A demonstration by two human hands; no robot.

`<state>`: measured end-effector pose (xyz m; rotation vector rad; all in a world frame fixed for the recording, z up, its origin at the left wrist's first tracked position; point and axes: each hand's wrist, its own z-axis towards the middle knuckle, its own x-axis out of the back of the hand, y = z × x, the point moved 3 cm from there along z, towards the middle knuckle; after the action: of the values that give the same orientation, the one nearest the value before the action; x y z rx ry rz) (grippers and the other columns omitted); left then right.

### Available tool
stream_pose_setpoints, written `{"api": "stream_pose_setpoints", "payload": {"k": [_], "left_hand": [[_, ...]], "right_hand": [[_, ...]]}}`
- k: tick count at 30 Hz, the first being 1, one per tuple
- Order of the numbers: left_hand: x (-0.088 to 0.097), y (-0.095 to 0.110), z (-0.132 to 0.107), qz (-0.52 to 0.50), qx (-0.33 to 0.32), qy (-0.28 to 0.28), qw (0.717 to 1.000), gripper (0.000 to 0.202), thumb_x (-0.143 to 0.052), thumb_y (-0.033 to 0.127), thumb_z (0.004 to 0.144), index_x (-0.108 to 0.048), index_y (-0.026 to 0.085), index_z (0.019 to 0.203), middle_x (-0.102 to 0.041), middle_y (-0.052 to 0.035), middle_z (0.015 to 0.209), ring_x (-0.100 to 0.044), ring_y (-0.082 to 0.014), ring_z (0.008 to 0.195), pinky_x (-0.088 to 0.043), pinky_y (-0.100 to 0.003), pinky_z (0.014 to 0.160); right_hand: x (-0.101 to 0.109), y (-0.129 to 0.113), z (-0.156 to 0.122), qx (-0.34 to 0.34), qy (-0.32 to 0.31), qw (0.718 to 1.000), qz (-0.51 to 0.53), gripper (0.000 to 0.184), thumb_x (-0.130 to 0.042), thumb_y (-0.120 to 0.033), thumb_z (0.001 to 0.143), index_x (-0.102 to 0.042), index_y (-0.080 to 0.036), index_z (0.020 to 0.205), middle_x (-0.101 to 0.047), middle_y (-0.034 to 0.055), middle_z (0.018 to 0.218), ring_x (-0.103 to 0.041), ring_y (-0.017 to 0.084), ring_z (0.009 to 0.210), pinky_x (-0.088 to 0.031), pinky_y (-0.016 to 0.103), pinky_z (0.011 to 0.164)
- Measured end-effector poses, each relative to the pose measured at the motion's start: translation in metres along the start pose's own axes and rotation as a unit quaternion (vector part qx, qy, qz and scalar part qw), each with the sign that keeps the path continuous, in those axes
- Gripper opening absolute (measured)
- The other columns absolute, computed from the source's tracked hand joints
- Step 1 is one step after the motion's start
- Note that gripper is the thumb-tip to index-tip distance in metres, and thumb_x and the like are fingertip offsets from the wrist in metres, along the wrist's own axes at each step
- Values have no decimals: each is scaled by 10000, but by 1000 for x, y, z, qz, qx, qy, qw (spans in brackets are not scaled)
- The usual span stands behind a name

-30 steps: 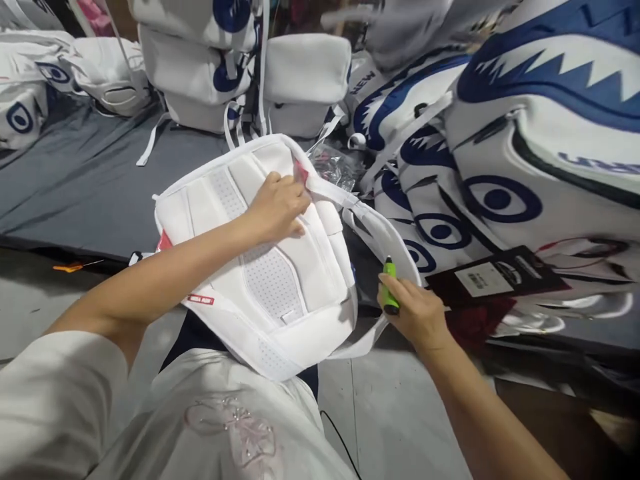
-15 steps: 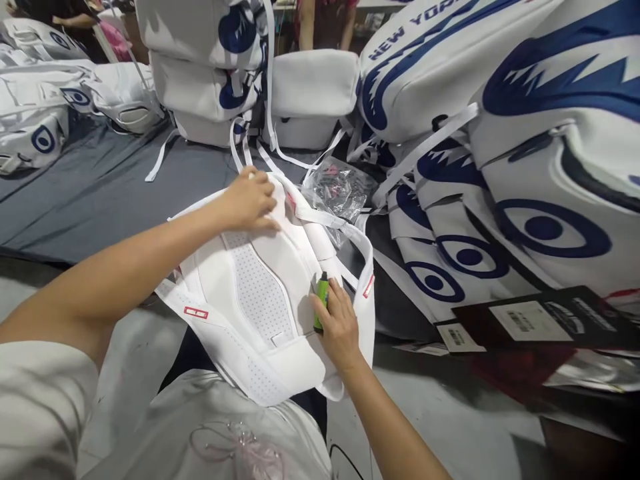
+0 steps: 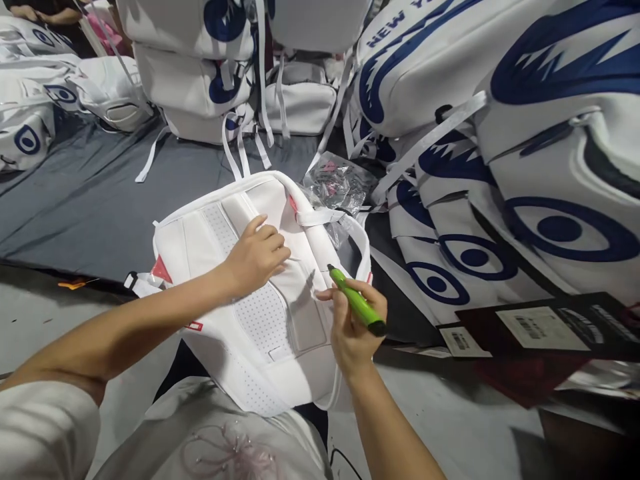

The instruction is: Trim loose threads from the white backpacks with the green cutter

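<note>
A white backpack (image 3: 310, 377) lies tilted across my lap and the table edge, its padded, dotted back panel facing up. My left hand (image 3: 260, 257) rests on that panel, fingers apart and slightly bent, holding nothing. In my right hand (image 3: 357, 323) is a green marker pen (image 3: 361, 303), gripped near its middle over the right side of the panel. The pen's narrow dark end points up and left, toward the shoulder strap (image 3: 320, 247). Whether the tip touches the fabric I cannot tell.
White backpacks with blue eye prints (image 3: 473, 257) are piled at the right, a black hang tag (image 3: 545, 323) before them. Another stack (image 3: 193, 83) stands behind. A clear plastic bag (image 3: 337, 183) lies on the dark tablecloth (image 3: 95, 200). A person's arms show at the top left.
My left hand has slid from the backpack's top edge down to its middle. My right hand has tipped the marker pen. At the back, a white bag has been raised off another.
</note>
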<state>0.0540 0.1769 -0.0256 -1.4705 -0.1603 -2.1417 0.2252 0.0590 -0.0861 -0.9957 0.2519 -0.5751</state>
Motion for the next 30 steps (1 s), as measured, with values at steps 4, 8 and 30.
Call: {"api": "stream_pose_setpoints", "payload": {"k": [4,8,30], "left_hand": [[5,6,-10,-10,8,43,999,43,-674,200,871,-640,180,854,-644,-17,850,-555,-211,925,-374,-492,1127],[-4,10,-11,1,37,39,999,102,-739,228,823,-666,178,873,-626,-24,844,-554,-233,925,-396,-514,1121],[-31,23,9,-61,38,109,991,133,-684,248,874,-594,215,783,-612,-2,809,-573,-211,971,-384,-455,1111]], "right_hand": [[-9,-2,17,-95,13,994,50,223,-627,-355,944,-608,-196,1099,-739,18,805,-692,153,565,-585,329,605],[-13,2,26,-137,-18,990,40,245,-665,-404,910,-615,-185,1008,-716,5,726,-637,133,517,-539,283,526],[8,10,41,-70,43,992,-92,216,-664,-385,898,-649,-201,1010,-642,-28,676,-634,143,573,-564,335,660]]}}
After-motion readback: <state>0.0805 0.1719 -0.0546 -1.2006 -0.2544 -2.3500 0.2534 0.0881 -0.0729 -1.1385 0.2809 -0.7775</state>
